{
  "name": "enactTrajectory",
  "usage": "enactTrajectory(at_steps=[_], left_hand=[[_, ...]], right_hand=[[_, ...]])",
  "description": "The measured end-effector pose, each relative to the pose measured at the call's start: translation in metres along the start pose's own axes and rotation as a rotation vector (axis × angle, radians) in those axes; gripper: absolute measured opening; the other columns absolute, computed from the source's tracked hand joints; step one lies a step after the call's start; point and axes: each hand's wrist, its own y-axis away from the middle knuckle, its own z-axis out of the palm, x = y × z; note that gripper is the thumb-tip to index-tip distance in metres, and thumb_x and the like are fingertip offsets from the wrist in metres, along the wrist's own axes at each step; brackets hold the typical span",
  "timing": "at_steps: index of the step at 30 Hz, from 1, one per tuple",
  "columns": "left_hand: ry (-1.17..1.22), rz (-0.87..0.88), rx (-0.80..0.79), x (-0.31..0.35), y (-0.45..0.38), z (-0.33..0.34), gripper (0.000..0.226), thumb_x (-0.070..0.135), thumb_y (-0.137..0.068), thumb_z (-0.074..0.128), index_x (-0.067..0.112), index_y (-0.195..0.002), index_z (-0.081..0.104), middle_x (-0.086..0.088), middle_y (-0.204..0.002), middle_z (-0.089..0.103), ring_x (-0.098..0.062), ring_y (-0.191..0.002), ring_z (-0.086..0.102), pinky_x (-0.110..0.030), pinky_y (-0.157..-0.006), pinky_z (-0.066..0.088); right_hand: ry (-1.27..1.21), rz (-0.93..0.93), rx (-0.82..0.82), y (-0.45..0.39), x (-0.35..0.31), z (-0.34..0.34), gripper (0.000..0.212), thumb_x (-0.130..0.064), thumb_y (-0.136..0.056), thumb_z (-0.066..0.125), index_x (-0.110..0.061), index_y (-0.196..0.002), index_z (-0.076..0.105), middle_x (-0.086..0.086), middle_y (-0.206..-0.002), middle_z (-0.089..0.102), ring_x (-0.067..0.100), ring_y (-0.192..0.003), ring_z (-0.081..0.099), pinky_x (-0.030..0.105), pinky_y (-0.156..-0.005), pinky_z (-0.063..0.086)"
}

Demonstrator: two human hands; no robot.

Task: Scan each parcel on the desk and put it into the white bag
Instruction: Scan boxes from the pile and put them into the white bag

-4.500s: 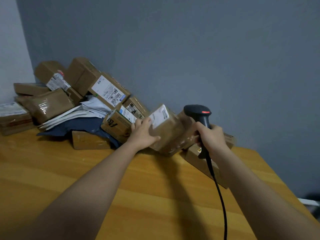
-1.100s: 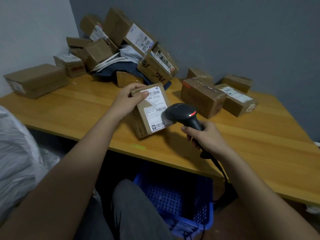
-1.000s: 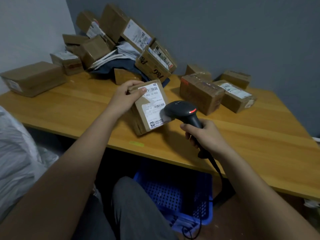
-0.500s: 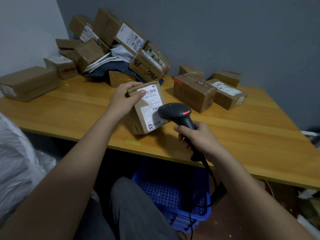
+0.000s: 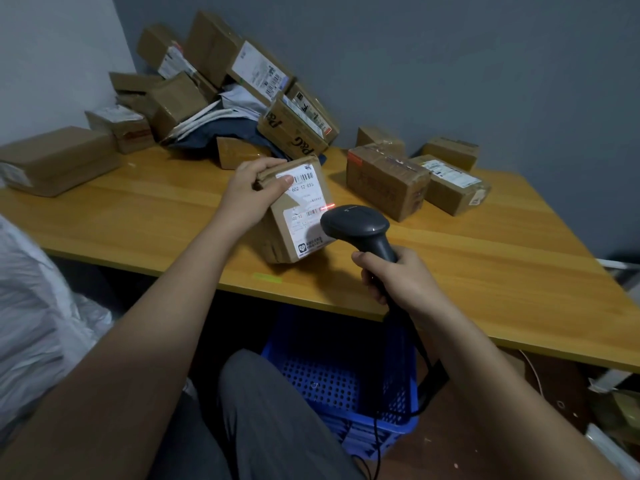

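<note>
My left hand [image 5: 252, 187] grips the top edge of a brown cardboard parcel [image 5: 294, 216], tilted above the wooden desk [image 5: 485, 258] with its white label facing me. My right hand [image 5: 394, 277] is closed around the handle of a black barcode scanner [image 5: 356, 226], whose head points at the label from the right. A red scan line glows across the lower barcode. The white bag [image 5: 38, 306] bulges at the left edge, below desk level.
A heap of cardboard parcels [image 5: 228, 88] and grey mailers leans in the back left corner. A flat box [image 5: 59, 161] lies at far left. Three boxes [image 5: 388, 181] sit at the back right. A blue plastic crate [image 5: 346, 386] stands under the desk by my knee.
I lifted the parcel off the pile earlier and turned its label up. In the last second the scanner head has closed in on the label, and a red line now shows on the barcode.
</note>
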Motion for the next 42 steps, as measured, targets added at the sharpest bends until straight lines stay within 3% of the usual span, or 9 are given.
enactTrajectory(at_steps=[11,17,22,25,28,36,42], left_hand=[[-0.032,0.017,-0.008,0.002,0.000,0.000,0.035,0.037,-0.089,0.066,0.030,-0.123,0.061,0.001,-0.124,0.049,-0.014,-0.111,0.051,-0.017,-0.077,0.038],[-0.100,-0.005,0.028,0.018,0.003,-0.020,0.044,0.042,-0.085,0.067,0.029,-0.126,0.057,0.005,-0.125,0.050,-0.013,-0.113,0.049,-0.030,-0.091,0.043],[-0.198,-0.018,0.182,0.041,0.006,-0.080,0.043,0.053,-0.079,0.068,0.025,-0.111,0.060,0.003,-0.116,0.054,-0.018,-0.110,0.053,-0.036,-0.091,0.047],[-0.244,-0.026,0.286,0.054,0.021,-0.128,0.047,0.064,-0.070,0.065,0.031,-0.102,0.060,0.000,-0.118,0.054,-0.022,-0.115,0.050,-0.045,-0.099,0.044],[-0.273,-0.056,0.384,0.060,0.045,-0.177,0.052,0.068,-0.063,0.061,0.029,-0.098,0.064,0.001,-0.112,0.059,-0.022,-0.113,0.053,-0.044,-0.098,0.045],[-0.353,-0.174,0.559,0.043,0.141,-0.288,0.033,0.059,-0.069,0.067,0.030,-0.084,0.066,0.007,-0.095,0.068,-0.018,-0.103,0.060,-0.032,-0.083,0.050],[-0.474,-0.404,0.600,-0.009,0.208,-0.329,0.030,0.056,-0.073,0.068,0.028,-0.085,0.065,0.000,-0.103,0.064,-0.025,-0.110,0.053,-0.039,-0.086,0.048]], right_hand=[[-0.021,-0.007,0.029,-0.001,-0.002,0.002,0.018,-0.022,-0.090,0.067,-0.004,-0.091,0.061,0.009,-0.069,0.058,0.014,-0.049,0.046,0.024,-0.043,0.037],[-0.037,-0.006,0.041,-0.022,-0.024,0.008,0.017,-0.022,-0.091,0.067,-0.006,-0.093,0.059,0.007,-0.070,0.059,0.015,-0.048,0.046,0.026,-0.045,0.038],[-0.038,-0.068,-0.017,-0.036,-0.066,0.037,0.020,-0.022,-0.091,0.065,-0.006,-0.102,0.058,0.007,-0.075,0.060,0.013,-0.051,0.048,0.025,-0.047,0.040],[-0.050,-0.123,-0.070,-0.039,-0.098,0.064,0.017,-0.022,-0.091,0.066,-0.009,-0.099,0.057,0.008,-0.078,0.061,0.015,-0.054,0.049,0.026,-0.050,0.042],[-0.033,-0.194,-0.155,-0.037,-0.128,0.101,0.014,-0.022,-0.091,0.065,-0.011,-0.094,0.057,0.009,-0.077,0.061,0.016,-0.054,0.048,0.027,-0.050,0.041],[0.019,-0.197,-0.416,-0.016,-0.154,0.211,0.015,-0.020,-0.092,0.065,-0.007,-0.095,0.058,0.009,-0.075,0.059,0.017,-0.051,0.046,0.028,-0.050,0.038],[0.042,-0.229,-0.459,-0.005,-0.133,0.267,0.015,-0.021,-0.089,0.066,-0.008,-0.091,0.059,0.009,-0.076,0.061,0.016,-0.051,0.046,0.029,-0.050,0.038]])
